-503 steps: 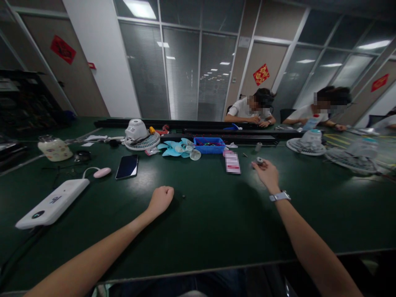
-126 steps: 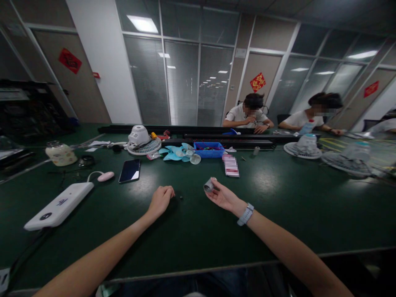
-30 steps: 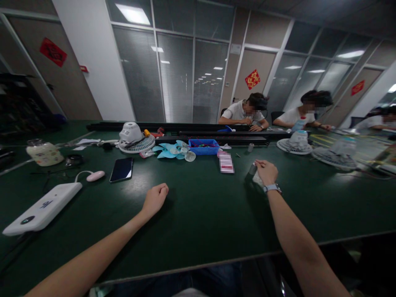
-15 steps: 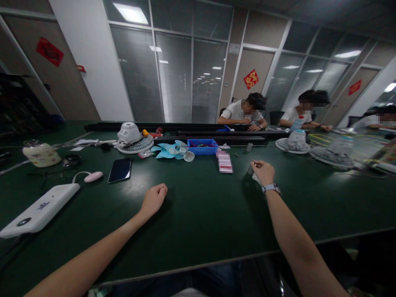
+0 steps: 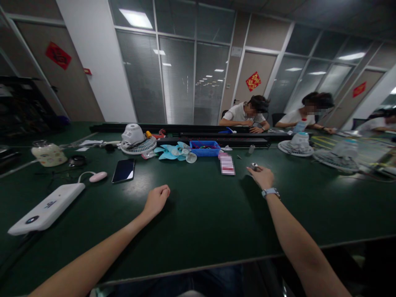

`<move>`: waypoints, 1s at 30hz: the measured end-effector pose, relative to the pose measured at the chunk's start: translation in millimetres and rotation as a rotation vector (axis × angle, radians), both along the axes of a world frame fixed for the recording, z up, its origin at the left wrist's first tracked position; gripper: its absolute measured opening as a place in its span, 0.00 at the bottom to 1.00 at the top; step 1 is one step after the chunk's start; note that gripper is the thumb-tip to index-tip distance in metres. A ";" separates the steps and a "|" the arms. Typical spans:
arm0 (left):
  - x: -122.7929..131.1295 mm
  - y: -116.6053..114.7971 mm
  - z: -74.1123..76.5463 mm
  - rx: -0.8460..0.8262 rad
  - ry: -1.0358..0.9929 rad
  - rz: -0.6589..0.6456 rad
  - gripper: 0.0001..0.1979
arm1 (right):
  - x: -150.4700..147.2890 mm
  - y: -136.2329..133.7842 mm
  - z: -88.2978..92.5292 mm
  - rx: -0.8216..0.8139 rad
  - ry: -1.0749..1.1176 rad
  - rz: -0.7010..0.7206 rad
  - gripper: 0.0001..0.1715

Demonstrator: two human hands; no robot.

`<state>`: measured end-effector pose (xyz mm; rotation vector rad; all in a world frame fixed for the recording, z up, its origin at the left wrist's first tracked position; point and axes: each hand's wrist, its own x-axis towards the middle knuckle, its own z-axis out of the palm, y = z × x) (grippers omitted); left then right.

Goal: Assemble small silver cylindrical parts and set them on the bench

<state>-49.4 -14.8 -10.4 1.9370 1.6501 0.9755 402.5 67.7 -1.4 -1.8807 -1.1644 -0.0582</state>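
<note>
My left hand (image 5: 157,199) rests on the green table with its fingers curled into a loose fist, and nothing shows in it. Over the table to the right, my right hand (image 5: 262,177), with a watch at the wrist, pinches a small silvery piece (image 5: 254,166) between thumb and fingers. Its exact kind is too small to make out. Just beyond that hand stands a small grey cylinder (image 5: 251,149). A pink-and-white card or packet (image 5: 227,164), blurred over, lies to the left of the right hand.
Toward the back are a blue bin (image 5: 204,149) with small parts, light-blue fan blades (image 5: 173,152) and a white fan head (image 5: 133,138). A phone (image 5: 123,170), a white power bank-like device (image 5: 46,209) and a jar (image 5: 48,154) lie left. Co-workers sit across the table.
My right hand has turned a little, and the silvery piece now shows between its fingers. My left hand has stayed in its fist. The whole view has shifted slightly.
</note>
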 end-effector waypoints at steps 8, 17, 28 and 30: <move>5.7 -10.0 9.4 0.027 -0.021 -0.114 0.13 | -158.8 -48.4 5.2 -0.020 0.351 0.938 0.28; 28.0 -24.7 14.9 0.206 -0.042 -0.323 0.16 | -227.3 -101.3 0.9 -0.098 0.256 1.280 0.20; 32.2 -11.9 14.0 0.214 -0.100 -0.232 0.14 | -225.9 -100.6 -1.1 -0.131 0.194 1.252 0.24; 23.8 -7.4 13.6 0.219 -0.114 -0.185 0.15 | -225.6 -101.2 -0.3 -0.135 0.203 1.238 0.26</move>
